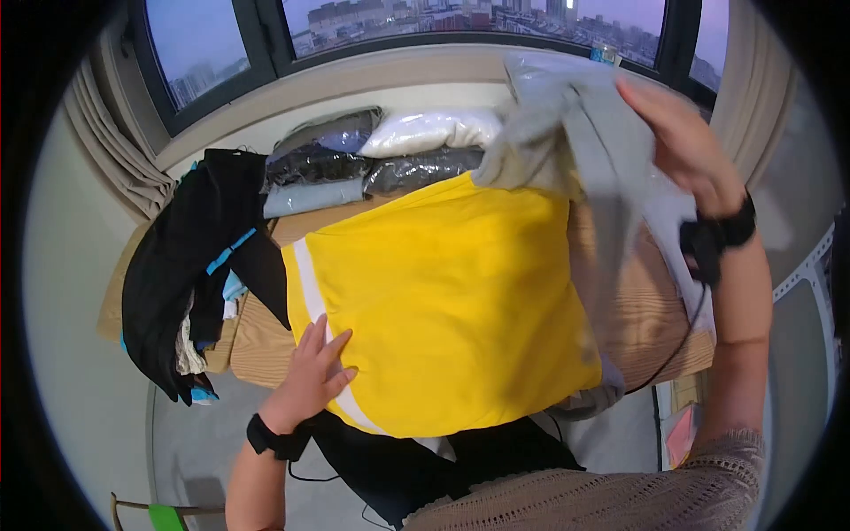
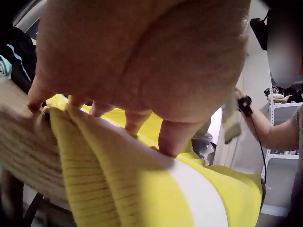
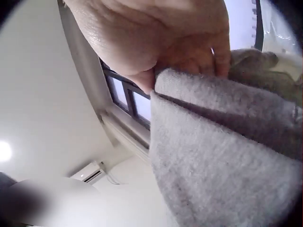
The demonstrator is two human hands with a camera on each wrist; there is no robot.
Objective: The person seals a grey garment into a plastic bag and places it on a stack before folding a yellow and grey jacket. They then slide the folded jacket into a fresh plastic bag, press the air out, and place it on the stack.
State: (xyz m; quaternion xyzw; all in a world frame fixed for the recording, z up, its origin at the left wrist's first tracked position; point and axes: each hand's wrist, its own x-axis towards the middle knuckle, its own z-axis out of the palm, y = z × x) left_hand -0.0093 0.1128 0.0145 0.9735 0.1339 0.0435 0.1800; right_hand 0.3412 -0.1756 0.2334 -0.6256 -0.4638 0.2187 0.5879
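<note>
A yellow sweatshirt (image 1: pixel 443 301) with a white stripe and a ribbed hem lies spread over the wooden table, its near edge hanging toward the person's lap. My left hand (image 1: pixel 312 370) rests on the white stripe near the hem, fingers spread and fingertips against the cloth. Up at the right, my right hand (image 1: pixel 682 146) holds a grey sleeve (image 1: pixel 611 146) raised beside the yellow body. In the right wrist view, thumb and fingers pinch a fold of this grey fabric (image 3: pixel 222 151). More grey cloth (image 1: pixel 598 400) shows under the lower right corner.
Black clothing (image 1: pixel 190 257) with a blue strip is heaped at the table's left end. Several plastic-wrapped packages (image 1: pixel 429 133) line the back below the window. Wood grain shows on the table (image 1: pixel 651 319) at the right. A white metal shelf (image 1: pixel 806 265) stands at far right.
</note>
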